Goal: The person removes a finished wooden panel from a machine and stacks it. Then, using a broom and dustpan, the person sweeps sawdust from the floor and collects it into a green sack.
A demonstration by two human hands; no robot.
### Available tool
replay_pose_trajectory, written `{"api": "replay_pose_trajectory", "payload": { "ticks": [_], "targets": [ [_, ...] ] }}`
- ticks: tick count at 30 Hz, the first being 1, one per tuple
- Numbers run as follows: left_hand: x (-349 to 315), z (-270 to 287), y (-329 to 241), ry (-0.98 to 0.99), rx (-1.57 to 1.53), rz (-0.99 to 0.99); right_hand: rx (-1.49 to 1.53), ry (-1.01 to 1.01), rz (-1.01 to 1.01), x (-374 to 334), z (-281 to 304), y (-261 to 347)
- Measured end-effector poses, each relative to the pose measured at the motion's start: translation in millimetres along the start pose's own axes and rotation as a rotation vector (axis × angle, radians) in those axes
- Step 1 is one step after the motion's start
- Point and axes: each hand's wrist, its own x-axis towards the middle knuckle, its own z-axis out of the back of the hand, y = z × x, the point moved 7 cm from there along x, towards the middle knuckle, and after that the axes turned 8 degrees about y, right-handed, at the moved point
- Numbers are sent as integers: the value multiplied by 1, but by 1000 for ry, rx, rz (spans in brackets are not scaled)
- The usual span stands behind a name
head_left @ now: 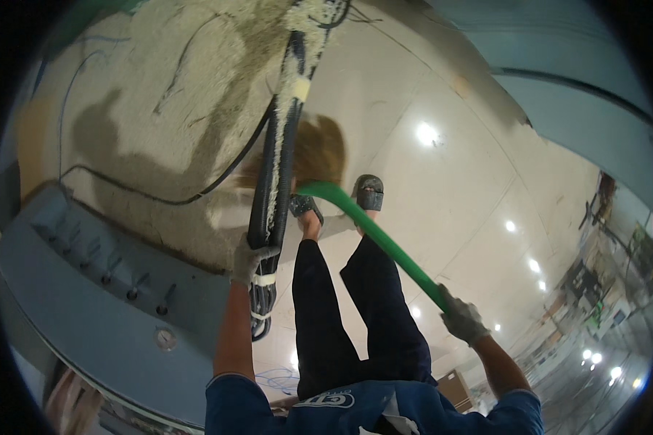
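My left hand (252,262), in a pale glove, grips a bundle of black hoses (270,206). Yellowish fluff clings along the bundle, and light ties bind its looped near end. The bundle runs away from me toward the top of the view. In my right hand (463,317), also gloved, is the upper end of the green handle of a broom (384,243). Its brown bristles (318,151) are smeared by motion and lie partly behind the hoses, just beyond my feet.
Pale fluffy dust (149,69) covers the floor at the far left, with a thin black cable (141,190) crossing it. A blue-grey machine panel (116,312) with several levers and a round gauge stands at left. Another blue-grey housing (573,80) is at far right.
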Motion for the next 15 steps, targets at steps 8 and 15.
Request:
{"api": "replay_pose_trajectory", "payload": {
  "ticks": [8, 15],
  "targets": [
    [0, 5, 10, -168, 246, 9, 42, -281, 246, 80, 52, 14],
    [-19, -7, -4, -259, 343, -47, 453, -127, -186, -36, 81, -25]
  ]
}}
